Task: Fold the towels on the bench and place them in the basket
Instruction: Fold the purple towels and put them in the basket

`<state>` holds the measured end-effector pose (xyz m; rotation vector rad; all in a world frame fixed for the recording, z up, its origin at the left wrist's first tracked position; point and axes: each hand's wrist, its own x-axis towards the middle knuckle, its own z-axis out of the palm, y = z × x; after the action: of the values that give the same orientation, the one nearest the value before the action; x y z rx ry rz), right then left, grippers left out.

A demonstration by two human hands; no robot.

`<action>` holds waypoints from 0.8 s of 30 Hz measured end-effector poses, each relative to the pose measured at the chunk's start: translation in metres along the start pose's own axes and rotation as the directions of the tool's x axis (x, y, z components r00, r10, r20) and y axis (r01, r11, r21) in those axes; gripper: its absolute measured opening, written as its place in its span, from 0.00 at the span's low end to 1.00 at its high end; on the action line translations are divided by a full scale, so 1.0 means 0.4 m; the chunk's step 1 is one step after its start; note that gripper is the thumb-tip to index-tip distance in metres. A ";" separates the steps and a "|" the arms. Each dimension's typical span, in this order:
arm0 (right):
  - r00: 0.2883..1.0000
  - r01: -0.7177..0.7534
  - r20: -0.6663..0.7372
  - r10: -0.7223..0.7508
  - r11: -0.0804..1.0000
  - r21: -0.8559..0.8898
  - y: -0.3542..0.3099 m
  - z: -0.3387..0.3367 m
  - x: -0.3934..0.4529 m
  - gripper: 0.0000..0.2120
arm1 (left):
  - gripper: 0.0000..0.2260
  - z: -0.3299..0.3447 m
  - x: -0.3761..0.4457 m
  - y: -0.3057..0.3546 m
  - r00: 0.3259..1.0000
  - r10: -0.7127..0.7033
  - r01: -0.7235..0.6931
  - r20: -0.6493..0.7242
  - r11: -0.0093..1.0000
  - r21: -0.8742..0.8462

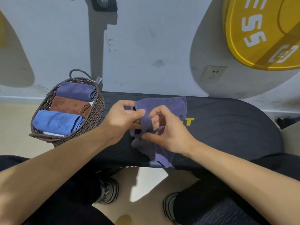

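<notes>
On the dark tabletop (227, 127), seen from the head camera, a crumpled purple towel (162, 109) is pinched by the left hand (123, 117) and right hand (168, 132), each grip closed on bunched cloth. Corners should be found and spread flat before folding. Just left, three rolled towels are held in the wicker basket (97, 111).
</notes>
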<state>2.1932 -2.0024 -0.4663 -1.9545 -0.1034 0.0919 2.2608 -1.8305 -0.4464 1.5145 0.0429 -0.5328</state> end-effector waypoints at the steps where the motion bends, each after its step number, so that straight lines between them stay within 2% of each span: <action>1: 0.998 -0.039 -0.046 0.043 0.996 0.080 0.002 0.002 0.004 0.18 | 0.21 0.002 -0.001 0.000 1.000 -0.015 0.015 -0.006 0.999 -0.038; 3: 0.989 -0.108 -0.073 0.131 0.961 0.255 0.000 -0.009 0.016 0.13 | 0.24 0.003 -0.002 -0.002 0.999 0.020 -0.018 0.036 0.998 -0.055; 4: 0.986 -0.130 -0.058 0.155 0.942 0.309 0.000 -0.019 0.020 0.11 | 0.25 0.001 -0.002 0.000 0.994 0.074 -0.074 0.084 0.997 -0.012; 6: 0.983 -0.165 -0.014 0.181 0.923 0.348 0.001 -0.037 0.026 0.10 | 0.23 -0.005 -0.007 0.010 0.955 0.187 -0.230 0.229 0.957 0.177; 8: 0.977 -0.210 0.058 0.203 0.911 0.355 0.001 -0.052 0.026 0.10 | 0.19 -0.009 -0.013 0.016 0.899 0.251 -0.390 0.359 0.832 0.394; 10: 0.968 -0.248 0.133 0.214 0.901 0.357 -0.001 -0.063 0.025 0.11 | 0.14 -0.010 -0.019 0.014 0.873 0.316 -0.481 0.373 0.688 0.543; 14: 0.942 -0.313 0.230 0.244 0.886 0.341 -0.003 -0.076 0.024 0.07 | 0.04 -0.018 -0.012 0.028 0.847 0.426 -0.527 0.317 0.601 0.601; 16: 0.920 -0.350 0.302 0.250 0.871 0.346 0.000 -0.085 0.027 0.10 | 0.04 -0.029 0.000 0.036 0.864 0.411 -0.497 0.290 0.605 0.622; 19: 0.877 -0.428 0.395 0.272 0.815 0.390 0.005 -0.109 0.029 0.26 | 0.05 -0.036 0.005 0.022 0.929 0.255 -0.360 0.269 0.794 0.490; 20: 0.870 -0.426 0.412 0.270 0.833 0.354 0.010 -0.120 0.029 0.28 | 0.06 -0.035 0.007 0.013 0.948 0.195 -0.292 0.252 0.850 0.439; 22: 0.864 -0.386 0.412 0.289 0.906 0.173 0.017 -0.142 0.022 0.24 | 0.07 -0.034 0.014 -0.004 0.981 0.058 -0.121 0.187 0.930 0.346; 24: 0.872 -0.334 0.374 0.317 0.942 -0.020 0.043 -0.156 0.016 0.22 | 0.08 -0.043 0.029 -0.015 0.993 -0.063 0.029 0.103 0.953 0.302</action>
<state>2.2072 -2.0655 -0.4587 -1.8722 -0.0181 0.6868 2.2739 -1.8173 -0.4576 1.7800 -0.0940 -0.6838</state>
